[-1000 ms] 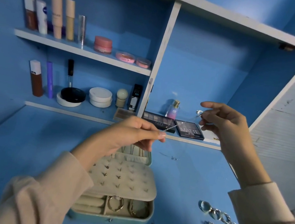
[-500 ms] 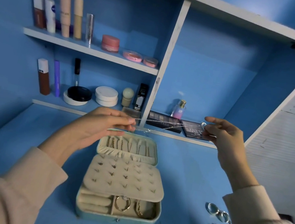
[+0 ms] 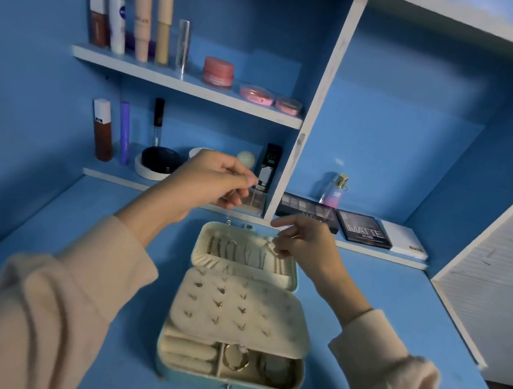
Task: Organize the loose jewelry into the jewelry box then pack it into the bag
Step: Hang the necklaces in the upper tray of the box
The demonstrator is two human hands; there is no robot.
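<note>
An open jewelry box (image 3: pixel 200 382) lies on the blue tabletop (image 3: pixel 69 248), its lid (image 3: pixel 292 278) opened back toward the shelves. The left hand (image 3: pixel 206 182) hovers above and to the left of the lid. Its grip is closed to a pinch of thumb and fingertips on a fine necklace chain (image 3: pixel 229 223), which hangs from the pinch down to the lid's top edge. The right hand (image 3: pixel 307 247) is at the lid's upper right corner, index finger straight, thumb and the other fingers drawn together against the cream lining. Whether that grip has the chain's other end I cannot tell. Several necklaces (image 3: pixel 231 253) lie in a row inside the lid. A cream earring panel (image 3: pixel 239 310) studded with small earrings covers the box's middle. In front of it, 2 ring rolls (image 3: pixel 188 351) sit at the left, and 2 compartments at the right hold gold rings (image 3: pixel 236 357). On the low shelf behind, a palette marked MATTE (image 3: pixel 363 229) lies near a perfume bottle (image 3: pixel 335 192).
</note>
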